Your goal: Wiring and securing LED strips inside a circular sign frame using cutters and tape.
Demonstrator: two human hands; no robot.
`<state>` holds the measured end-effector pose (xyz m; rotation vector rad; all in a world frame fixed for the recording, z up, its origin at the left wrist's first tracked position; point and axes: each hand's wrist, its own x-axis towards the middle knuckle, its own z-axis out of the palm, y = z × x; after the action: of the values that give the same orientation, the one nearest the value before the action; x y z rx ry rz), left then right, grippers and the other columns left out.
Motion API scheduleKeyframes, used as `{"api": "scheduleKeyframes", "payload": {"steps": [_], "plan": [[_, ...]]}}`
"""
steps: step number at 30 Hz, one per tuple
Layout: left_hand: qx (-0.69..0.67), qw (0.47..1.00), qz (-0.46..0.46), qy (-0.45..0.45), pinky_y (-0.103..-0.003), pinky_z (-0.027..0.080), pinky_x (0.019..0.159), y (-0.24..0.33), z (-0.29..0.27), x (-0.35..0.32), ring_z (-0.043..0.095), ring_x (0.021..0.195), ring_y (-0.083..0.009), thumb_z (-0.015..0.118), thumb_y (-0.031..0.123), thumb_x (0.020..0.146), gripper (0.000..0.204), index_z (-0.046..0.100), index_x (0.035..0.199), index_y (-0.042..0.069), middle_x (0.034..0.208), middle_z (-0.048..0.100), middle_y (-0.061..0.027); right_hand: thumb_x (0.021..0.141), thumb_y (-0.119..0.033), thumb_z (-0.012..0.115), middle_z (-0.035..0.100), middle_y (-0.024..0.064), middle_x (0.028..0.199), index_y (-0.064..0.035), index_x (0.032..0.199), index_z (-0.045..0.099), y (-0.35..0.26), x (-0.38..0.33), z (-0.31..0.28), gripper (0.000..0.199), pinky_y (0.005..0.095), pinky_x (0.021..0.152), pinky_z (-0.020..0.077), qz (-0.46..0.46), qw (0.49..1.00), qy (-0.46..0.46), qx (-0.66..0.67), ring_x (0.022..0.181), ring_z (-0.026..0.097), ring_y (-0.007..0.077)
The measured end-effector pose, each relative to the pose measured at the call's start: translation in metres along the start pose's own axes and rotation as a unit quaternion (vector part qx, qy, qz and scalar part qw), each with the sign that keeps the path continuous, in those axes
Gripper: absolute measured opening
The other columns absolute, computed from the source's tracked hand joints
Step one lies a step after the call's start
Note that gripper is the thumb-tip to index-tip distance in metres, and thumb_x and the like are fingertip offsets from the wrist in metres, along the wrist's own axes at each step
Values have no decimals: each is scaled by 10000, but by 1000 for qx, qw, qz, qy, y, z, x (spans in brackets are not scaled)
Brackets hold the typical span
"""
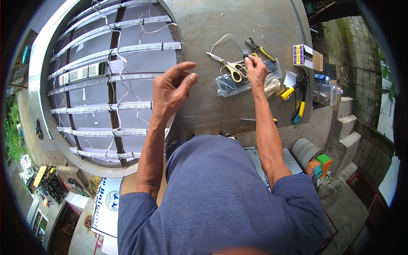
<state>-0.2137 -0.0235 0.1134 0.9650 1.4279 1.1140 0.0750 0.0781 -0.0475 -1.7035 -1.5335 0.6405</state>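
Note:
My left hand (173,90) hovers over the right rim of a round sign frame (38,85), thumb and forefinger apart, with nothing visible in it. White LED strips (114,47) cross the frame, joined by thin white wires, and a metal power supply (83,73) sits among them. On the metal tabletop (199,25), the fingertips of my right hand (256,74) pinch a small black roll of tape (246,53). Just left of that hand lie cream-handled scissors (236,73) on a clear plastic bag (225,87). A coil of pale wire (272,85) is beside my right wrist.
Yellow-handled pliers (266,52) lie beyond my right hand. To the right are a yellow-and-black hand tool (301,100), a purple-and-white box (302,56) and a blue can (322,78). A thin screwdriver (255,120) lies near the table's front edge. Concrete steps (347,123) stand beyond the table.

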Motion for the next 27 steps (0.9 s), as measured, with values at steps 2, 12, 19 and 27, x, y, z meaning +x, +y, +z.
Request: {"api": "scheduleKeyframes", "payload": {"steps": [2,12,19,27], "plan": [[3,1000,-16,-7,-228,502,582,-7,11,-12,600,657,-61,744,92,927,289,713,1208,27,854,733,-32,966,-120,702,658,20,791,-23,1127,730,-22,-8,-26,190,277,558,438,191,919,-123,321,638,556,113],[-29,996,15,-85,-309,576,796,2,43,-20,693,956,-170,758,261,935,551,579,1367,-30,1187,707,-105,927,-32,719,668,2,908,-45,1122,739,-125,-66,-99,196,234,599,469,1,914,-205,349,747,614,98],[-305,915,11,-265,-400,551,949,-3,54,-34,654,1151,-252,665,507,959,740,516,1428,-45,1383,602,-177,926,48,657,689,66,989,-57,1091,754,-158,-87,-101,218,277,690,514,-141,887,-229,375,845,632,134],[-261,941,63,-207,-365,508,961,-18,47,-40,619,1106,-165,773,269,915,376,729,1197,24,1202,699,-88,994,-37,624,673,80,1039,-12,1124,719,-127,-87,-87,163,268,639,479,84,728,-373,569,821,606,126]]}}
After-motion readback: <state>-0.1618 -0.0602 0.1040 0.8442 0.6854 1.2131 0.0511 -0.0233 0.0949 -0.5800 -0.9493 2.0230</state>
